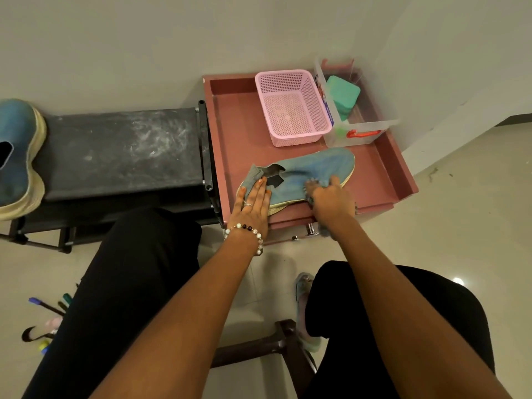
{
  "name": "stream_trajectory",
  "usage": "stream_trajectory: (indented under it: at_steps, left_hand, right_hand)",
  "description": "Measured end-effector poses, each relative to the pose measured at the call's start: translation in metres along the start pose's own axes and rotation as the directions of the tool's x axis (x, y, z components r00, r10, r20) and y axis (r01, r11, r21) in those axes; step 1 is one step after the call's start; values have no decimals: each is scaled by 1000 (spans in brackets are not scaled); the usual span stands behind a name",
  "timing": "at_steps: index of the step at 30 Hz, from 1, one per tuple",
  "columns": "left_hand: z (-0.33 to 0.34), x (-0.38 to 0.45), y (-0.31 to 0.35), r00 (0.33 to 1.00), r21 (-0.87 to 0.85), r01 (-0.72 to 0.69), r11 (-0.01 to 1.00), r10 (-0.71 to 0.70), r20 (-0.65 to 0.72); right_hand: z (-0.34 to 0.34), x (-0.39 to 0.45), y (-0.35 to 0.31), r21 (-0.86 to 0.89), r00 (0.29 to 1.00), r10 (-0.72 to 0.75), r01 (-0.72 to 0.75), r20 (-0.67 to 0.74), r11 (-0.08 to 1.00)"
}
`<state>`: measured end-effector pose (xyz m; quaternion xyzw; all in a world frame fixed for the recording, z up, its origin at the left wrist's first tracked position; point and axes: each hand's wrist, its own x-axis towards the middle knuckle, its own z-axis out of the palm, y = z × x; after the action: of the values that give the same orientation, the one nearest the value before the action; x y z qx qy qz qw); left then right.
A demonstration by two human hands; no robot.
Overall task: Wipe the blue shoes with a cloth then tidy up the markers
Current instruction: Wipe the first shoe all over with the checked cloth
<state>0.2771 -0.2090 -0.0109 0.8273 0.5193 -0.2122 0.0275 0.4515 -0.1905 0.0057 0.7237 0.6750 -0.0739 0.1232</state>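
Note:
A blue shoe (316,168) with a pale sole lies on its side in the pink tray-top (239,139). My left hand (253,200) lies flat with straight fingers on the shoe's heel end and holds it down. My right hand (331,197) grips a small grey cloth (312,187) and presses it against the middle of the shoe. The second blue shoe (17,156) rests on the black rack (123,151) at the far left. Several markers (49,306) lie on the floor at the lower left, partly hidden by my leg.
A pink mesh basket (293,108) and a clear plastic box (354,131) holding a green block (342,93) stand at the back of the tray-top. A dark stool frame (270,344) sits between my knees. A wall runs behind everything.

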Motion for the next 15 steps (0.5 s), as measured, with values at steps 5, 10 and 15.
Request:
stream_trajectory:
  at_steps: [5, 10, 15]
  left_hand:
    - [0, 0, 0, 1000, 8, 8, 1000, -8, 11]
    - [-2, -1, -2, 1000, -9, -15, 1000, 16, 26]
    - [1, -1, -1, 1000, -10, -1, 1000, 1, -20]
  right_hand:
    - [-6, -2, -47, 79, 1000, -26, 27, -8, 997]
    - [-8, -5, -26, 66, 1000, 16, -16, 12, 998]
    - [1, 6, -37, 74, 988, 150, -147, -36, 986]
